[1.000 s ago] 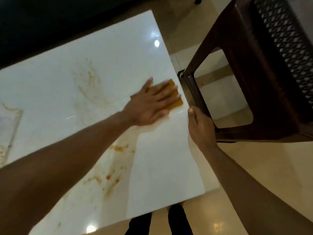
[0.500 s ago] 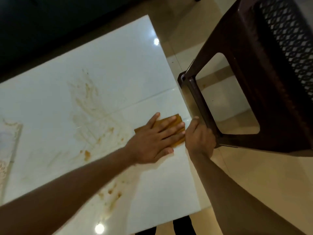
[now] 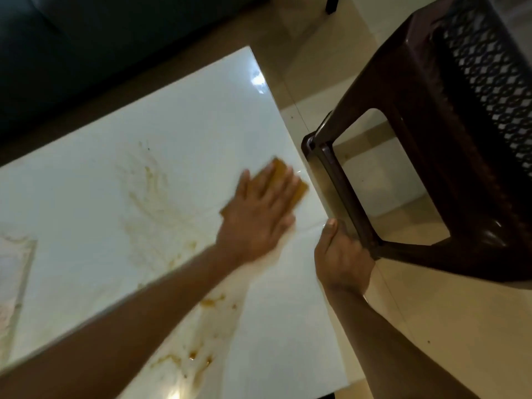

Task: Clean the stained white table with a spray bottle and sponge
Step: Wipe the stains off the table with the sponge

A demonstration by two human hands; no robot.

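Sponge (image 3: 290, 180) pushed farther from me since the last frame, under my flat left hand (image 3: 259, 214) on the table (image 3: 172, 110), stains (image 3: 161, 203) beside that wrist, right hand (image 3: 342, 254) gripped the table edge beside a stool (image 3: 431, 139).

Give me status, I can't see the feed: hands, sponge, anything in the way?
Left hand flat on sponge, pressing it to white table. Right hand grips table edge. Orange-brown stains remain. Dark plastic stool close beside the table.
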